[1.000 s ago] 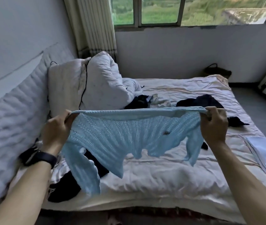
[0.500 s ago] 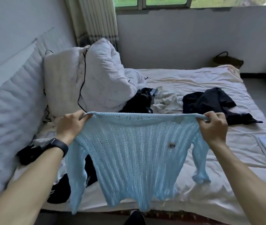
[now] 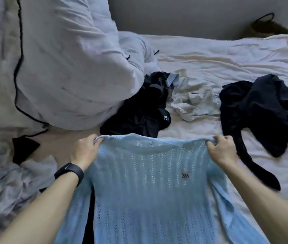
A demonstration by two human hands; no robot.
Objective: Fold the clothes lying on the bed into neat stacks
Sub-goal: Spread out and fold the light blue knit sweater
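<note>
Over the rumpled white bed (image 3: 227, 55), your left hand (image 3: 85, 152) and right hand (image 3: 222, 152) pinch the pale blue knitted sweater (image 3: 145, 182) at its shoulders, fingers (image 3: 220, 139) curled; its length runs from them toward you.

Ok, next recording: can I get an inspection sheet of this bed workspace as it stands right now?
Surface: cream wrinkled bed sheet, partly covered by clothes.
Job's things: light blue open-knit sweater, logo side facing the camera, held by its shoulders; black garment with a white paw print, crumpled white garment and loose black garment lie unfolded; no stack seen.
Clutter: bunched white duvet; crumpled grey cloth.
Hands: left hand and right hand each grip one sweater shoulder.
Cables: thin black cord runs down the white bedding at left.
Surroundings: grey wall; woven bag with black handles beyond the bed.
</note>
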